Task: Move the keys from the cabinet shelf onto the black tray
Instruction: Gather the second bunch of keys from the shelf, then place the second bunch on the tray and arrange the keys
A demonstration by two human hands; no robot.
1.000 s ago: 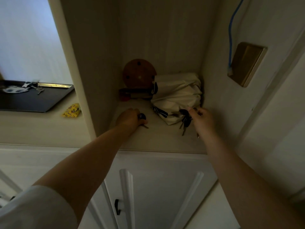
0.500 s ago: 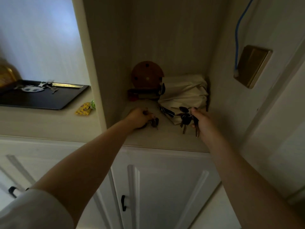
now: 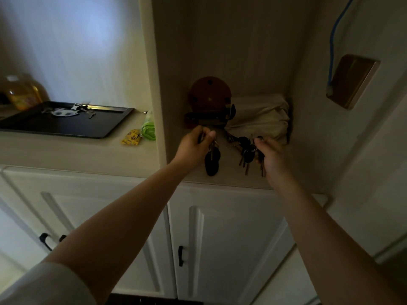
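Both my hands are inside the open cabinet niche, lifted a little above its shelf [image 3: 229,177]. My left hand [image 3: 193,147] is shut on a key ring from which a black key fob [image 3: 212,161] hangs down. My right hand [image 3: 272,154] is shut on a bunch of dark-headed keys [image 3: 246,154] that dangles to its left. The black tray [image 3: 66,126] lies on the counter to the left of the niche, and a set of keys with a pale tag [image 3: 66,111] lies near its back edge.
A round brown wooden piece [image 3: 209,95] and a folded cream cloth bag [image 3: 262,117] fill the back of the niche. A yellow packet [image 3: 131,139] and a green item [image 3: 148,128] lie on the counter between tray and niche wall. A yellow bottle [image 3: 23,91] stands behind the tray.
Both hands have risen off the shelf with their keys, which now hang free. The view has swung left, showing more of the tray and the bottle.
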